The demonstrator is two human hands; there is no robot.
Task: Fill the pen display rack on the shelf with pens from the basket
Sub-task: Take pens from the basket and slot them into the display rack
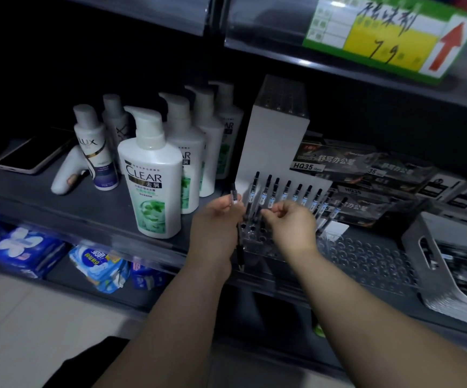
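A clear plastic pen display rack (366, 259) with many round holes lies on the middle shelf. Several black pens (285, 191) stand in its back row, leaning against a white box. My left hand (215, 222) grips a black pen (236, 219) upright, just left of the rack's left end. My right hand (291, 222) hovers over the rack's left part with curled fingers pinching the lower end of a standing pen (257, 211). A grey basket (433, 247) with more pens sits at the right edge of the shelf.
White shampoo bottles (151, 175) stand close to the left of my left hand. A tall white box (271, 141) rises behind the pens. Flat black pen packs (361, 169) lie behind the rack. A phone (28, 155) lies at far left. The upper shelf overhangs.
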